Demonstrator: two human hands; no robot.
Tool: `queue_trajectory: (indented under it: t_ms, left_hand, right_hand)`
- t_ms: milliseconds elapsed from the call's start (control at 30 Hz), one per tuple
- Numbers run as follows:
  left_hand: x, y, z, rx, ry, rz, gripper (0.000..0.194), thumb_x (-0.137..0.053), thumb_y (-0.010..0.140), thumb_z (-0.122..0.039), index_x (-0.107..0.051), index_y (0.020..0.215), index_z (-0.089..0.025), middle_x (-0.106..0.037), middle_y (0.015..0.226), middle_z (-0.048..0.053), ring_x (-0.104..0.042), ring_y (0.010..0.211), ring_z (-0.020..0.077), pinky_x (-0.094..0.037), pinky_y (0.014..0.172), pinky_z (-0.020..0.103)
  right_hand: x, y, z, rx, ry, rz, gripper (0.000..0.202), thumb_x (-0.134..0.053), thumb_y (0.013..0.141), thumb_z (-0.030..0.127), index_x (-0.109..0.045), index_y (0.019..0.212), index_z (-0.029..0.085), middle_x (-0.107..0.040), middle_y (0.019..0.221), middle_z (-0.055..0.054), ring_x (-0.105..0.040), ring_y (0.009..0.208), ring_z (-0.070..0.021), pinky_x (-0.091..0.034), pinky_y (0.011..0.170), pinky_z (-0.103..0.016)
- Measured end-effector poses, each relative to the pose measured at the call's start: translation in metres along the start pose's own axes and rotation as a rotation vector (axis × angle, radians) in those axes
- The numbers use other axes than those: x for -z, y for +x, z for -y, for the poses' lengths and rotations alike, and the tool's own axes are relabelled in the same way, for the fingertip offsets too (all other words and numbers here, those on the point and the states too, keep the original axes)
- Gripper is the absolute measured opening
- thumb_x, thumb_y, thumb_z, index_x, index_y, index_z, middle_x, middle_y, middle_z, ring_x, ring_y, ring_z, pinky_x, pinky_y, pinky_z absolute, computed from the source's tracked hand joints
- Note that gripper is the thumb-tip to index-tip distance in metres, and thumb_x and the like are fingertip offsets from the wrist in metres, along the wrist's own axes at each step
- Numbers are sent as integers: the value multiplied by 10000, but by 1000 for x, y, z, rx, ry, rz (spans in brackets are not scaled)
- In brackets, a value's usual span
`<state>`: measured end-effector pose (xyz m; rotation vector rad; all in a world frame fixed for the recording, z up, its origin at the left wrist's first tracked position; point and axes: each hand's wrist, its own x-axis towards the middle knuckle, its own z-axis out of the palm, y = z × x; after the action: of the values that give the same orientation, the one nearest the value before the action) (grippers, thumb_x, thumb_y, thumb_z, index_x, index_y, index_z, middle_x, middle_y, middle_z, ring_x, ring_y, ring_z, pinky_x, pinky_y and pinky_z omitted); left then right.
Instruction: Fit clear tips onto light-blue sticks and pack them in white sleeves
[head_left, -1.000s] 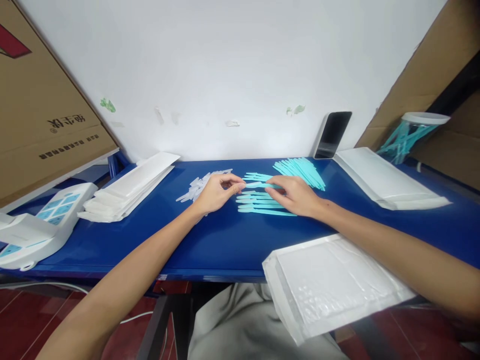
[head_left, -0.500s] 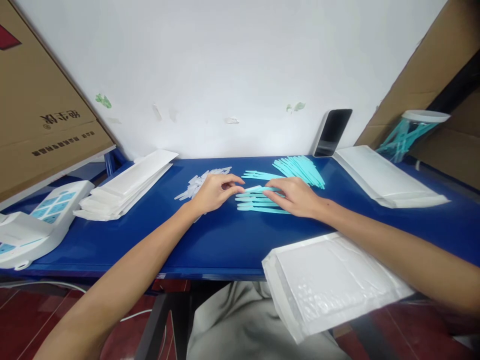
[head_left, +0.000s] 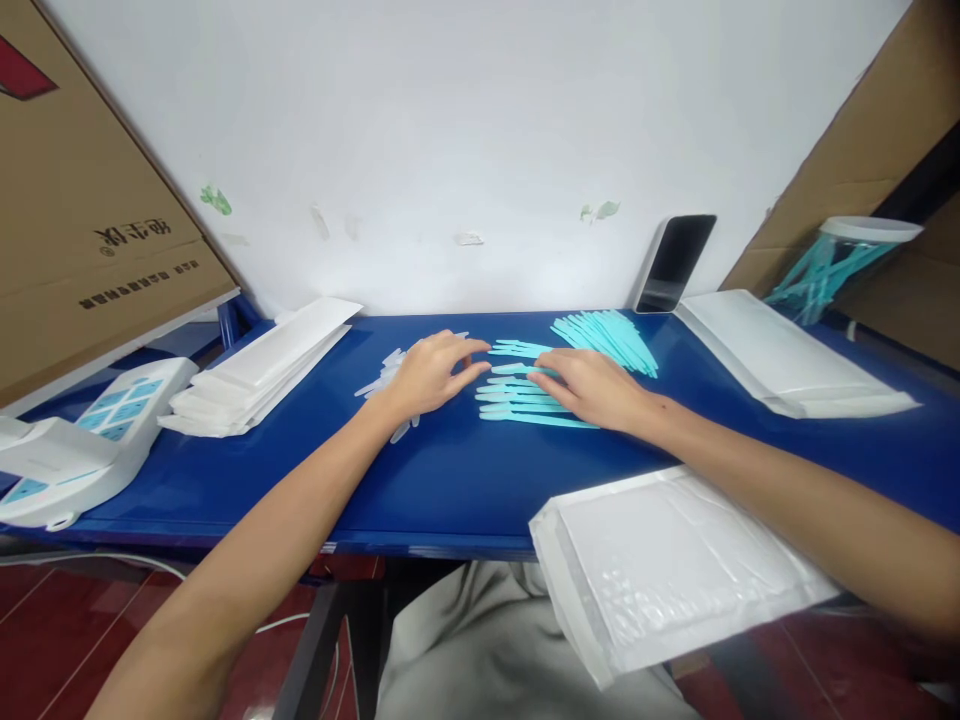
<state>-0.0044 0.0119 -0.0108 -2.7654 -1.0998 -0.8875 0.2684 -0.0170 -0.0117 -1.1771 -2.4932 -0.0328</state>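
Note:
My left hand point(head_left: 439, 372) is over the pile of small translucent caps point(head_left: 386, 372), thumb and fingers apart with nothing between them. To its right, my right hand point(head_left: 589, 385) pinches a turquoise stick point(head_left: 514, 369) near the top of a row. Below that stick, several more turquoise sticks point(head_left: 517, 407) lie side by side, their left ends toward my left hand. A few sticks point(head_left: 517, 347) lie just above my right fingers, and a larger fanned pile of turquoise sticks point(head_left: 611, 338) is behind my right hand.
White padded envelopes lie at the left point(head_left: 259, 375), the right point(head_left: 795, 355) and the front edge point(head_left: 675, 570). A phone point(head_left: 675, 262) leans on the wall. A jar of sticks point(head_left: 832, 265) stands far right, a white device point(head_left: 112, 430) far left.
My left hand has let go of the stick end and opened, moving slightly up. The stick in my right hand has shifted up a little. The view has shifted slightly.

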Motion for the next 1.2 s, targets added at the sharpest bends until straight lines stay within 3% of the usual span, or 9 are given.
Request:
queue_trajectory:
  t_ms: [100,267,400,533,733,933,1200]
  left_hand:
    - [7,-1,7,22,116,-4,413,-407,1035,-382,-676,1270,-175,-728,1122,121,-621,1062,265,-464,973,408]
    - [10,-7,22,134,241,126,422,-401,1010,-354,-701,1239,-164,-661,1260,151,-562,1208,318,-451,1028,468]
    - [6,-8,20,162,314,218,444,-404,1005,-368,-683,1275,-153,-642,1286,165,-545,1229,338,-459,1009,480]
    - [0,-7,14,166,361,259,501,-398,1014,-384,-568,1421,-146,-651,1290,168,-566,1191,337,-437,1020,499]
    - [-3,-9,15,199,360,249,485,-399,1016,-393,-568,1415,-173,-622,1338,166,-546,1248,344,-275,1142,609]
    - [-6,-11,21,239,301,273,472,-406,1010,-418,-604,1366,-180,-578,1425,171,-510,1313,360,-269,1139,646]
    - [-8,-11,23,262,238,311,478,-379,1019,-398,-574,1403,-193,-499,1529,153,-437,1418,342,-295,1160,608]
  right_hand:
    - [0,0,-3,-17,-15,-22,382,-384,1046,433,-671,967,193,-683,878,-86,-603,741,-219,-376,650,-327]
    - [-3,-1,-4,5,-4,0,326,-415,1036,411,-648,1106,195,-712,1008,-111,-641,894,-262,-399,688,-337]
    - [-7,-2,-3,2,-12,21,287,-461,1021,425,-613,1111,199,-695,941,-96,-632,846,-257,-404,678,-334]
    - [-7,-2,-1,56,29,18,253,-458,1029,400,-605,1113,211,-693,1014,-92,-640,875,-244,-419,702,-327]
    - [-9,0,-1,124,-30,12,293,-453,1038,422,-658,1101,222,-698,1031,-90,-649,868,-241,-419,732,-341]
    - [-11,0,1,131,-11,11,310,-462,1037,429,-677,1093,213,-705,1022,-88,-648,939,-255,-421,787,-371]
    - [-3,0,0,70,39,-21,434,-365,1056,418,-674,1249,182,-690,1149,-141,-643,1023,-289,-478,869,-425]
